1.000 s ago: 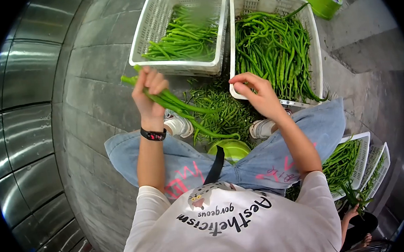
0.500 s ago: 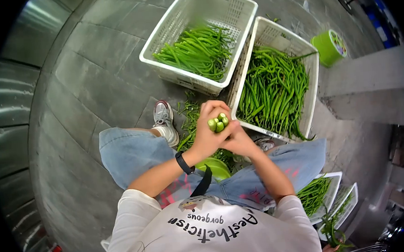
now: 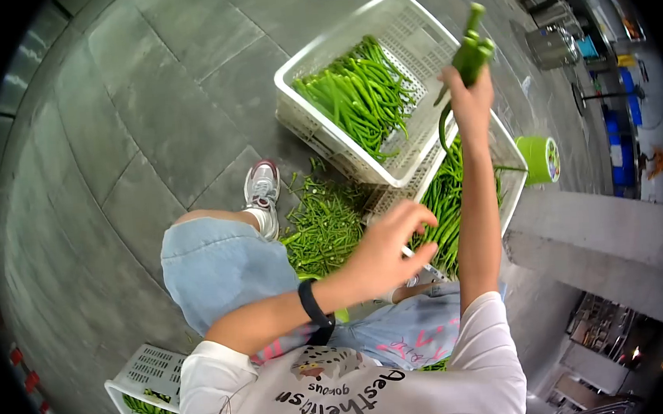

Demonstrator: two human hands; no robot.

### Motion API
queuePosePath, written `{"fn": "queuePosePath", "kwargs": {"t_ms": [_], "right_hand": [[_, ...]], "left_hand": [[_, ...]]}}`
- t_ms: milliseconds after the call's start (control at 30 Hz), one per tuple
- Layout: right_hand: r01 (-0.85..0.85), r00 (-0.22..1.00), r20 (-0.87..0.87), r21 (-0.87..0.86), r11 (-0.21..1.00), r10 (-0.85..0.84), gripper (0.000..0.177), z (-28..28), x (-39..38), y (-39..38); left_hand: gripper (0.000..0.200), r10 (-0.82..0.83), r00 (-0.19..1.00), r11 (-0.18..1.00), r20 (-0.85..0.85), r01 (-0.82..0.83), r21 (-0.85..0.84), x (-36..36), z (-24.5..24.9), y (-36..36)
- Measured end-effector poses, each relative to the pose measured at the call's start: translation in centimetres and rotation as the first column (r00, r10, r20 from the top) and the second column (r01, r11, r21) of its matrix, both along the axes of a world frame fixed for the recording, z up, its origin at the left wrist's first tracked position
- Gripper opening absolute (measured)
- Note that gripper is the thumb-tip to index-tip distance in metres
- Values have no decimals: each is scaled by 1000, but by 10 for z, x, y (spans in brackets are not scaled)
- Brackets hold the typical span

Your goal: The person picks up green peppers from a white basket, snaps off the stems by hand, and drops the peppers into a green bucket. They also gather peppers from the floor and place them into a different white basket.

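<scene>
My right hand is raised at the end of a stretched arm, past the right side of the upper white crate. It grips a bunch of long green chili peppers, blunt pale ends upward. My left hand, with a dark band on its wrist, hangs nearer my body with thumb and fingers apart and nothing between them. Green peppers lie lengthwise together in the upper crate. Below my right forearm, a second white crate holds many more green peppers, partly hidden by the arm.
Cut green stem pieces are heaped on the floor beside my shoe. A green bucket stands beyond the second crate. Another white crate with peppers sits at lower left. A concrete ledge runs along the right.
My hands, together around the peppers before, have separated. The right hand has moved up and right with the bunch, while the left has let go. The view has turned.
</scene>
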State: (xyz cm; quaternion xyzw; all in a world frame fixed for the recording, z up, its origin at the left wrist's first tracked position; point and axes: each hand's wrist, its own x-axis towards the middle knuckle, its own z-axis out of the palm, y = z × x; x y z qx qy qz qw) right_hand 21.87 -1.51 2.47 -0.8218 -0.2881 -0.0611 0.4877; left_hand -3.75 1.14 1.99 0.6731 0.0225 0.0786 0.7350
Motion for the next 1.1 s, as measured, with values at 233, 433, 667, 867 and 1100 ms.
{"fn": "queuePosePath", "kwargs": {"t_ms": [233,433,667,867,1100], "right_hand": [[166,970,241,-633,756,-11,51,-205,72,71],[-77,985,91,-536,841,148,42,-252,57,-3],[261,962,155,-293,920,-223,17,-137,67,-206],[415,902,125,-513,751,-412,13,-159,32,-358],[243,965,-6,-344,907,-261,10,-163,-27,-265]], "left_hand": [[31,8,992,973,126,-37,228,4,8,-3],[24,129,986,990,103,-133,41,21,12,18],[27,-108,989,823,104,30,568,16,9,-10],[39,-191,891,-11,-411,416,909,-16,-61,-55],[44,-264,912,10,-314,328,945,-5,-61,-64]]}}
